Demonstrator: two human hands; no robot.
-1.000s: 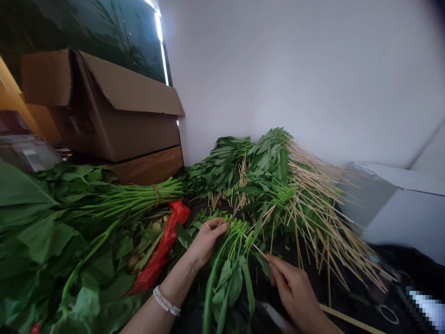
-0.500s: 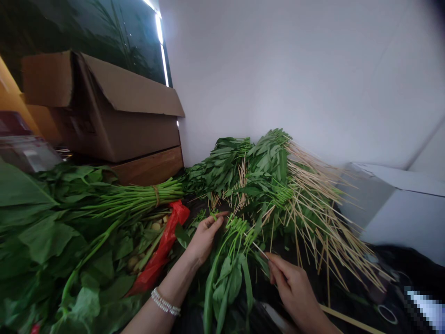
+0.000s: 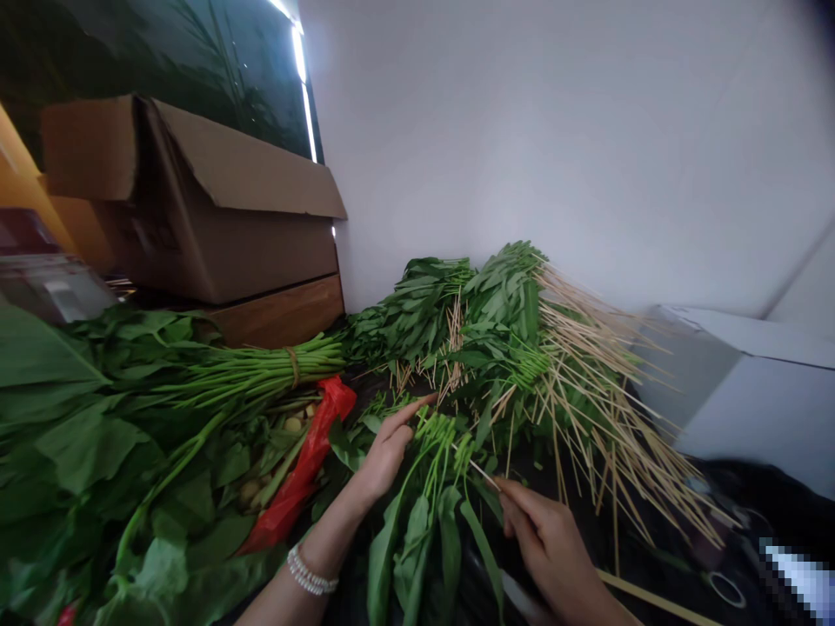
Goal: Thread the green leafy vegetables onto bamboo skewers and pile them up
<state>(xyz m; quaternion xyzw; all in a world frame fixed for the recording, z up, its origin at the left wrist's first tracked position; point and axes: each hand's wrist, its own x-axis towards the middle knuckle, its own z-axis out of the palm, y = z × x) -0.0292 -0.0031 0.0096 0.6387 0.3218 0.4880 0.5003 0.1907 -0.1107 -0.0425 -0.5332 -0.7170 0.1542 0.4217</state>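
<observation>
My right hand [image 3: 541, 530] pinches the lower end of a thin wooden skewer [image 3: 484, 474]. Long-leafed green stems [image 3: 437, 430] are threaded side by side on it, and their leaves [image 3: 417, 539] hang down towards me. My left hand [image 3: 388, 443], with a beaded bracelet [image 3: 311, 572] on the wrist, is at the far end of that row. Its index finger stretches out past the stems and the thumb lies beside them; the other fingers are mostly hidden. Behind the hands lies a pile of skewered greens [image 3: 505, 300], with many bare skewer ends [image 3: 600, 409] pointing right.
On the left lie a tied bunch of leafy stems [image 3: 261, 369], large leaves [image 3: 71, 426] and a red plastic bag [image 3: 310, 474]. Further back stands an open cardboard box [image 3: 261, 248]. A white box [image 3: 763, 400] is at the right, by the pale wall [image 3: 554, 130].
The left index finger has straightened out, and the left hand sits slightly higher. The skewer with its greens has shifted a little, and the hanging leaves have spread. The right hand has barely moved.
</observation>
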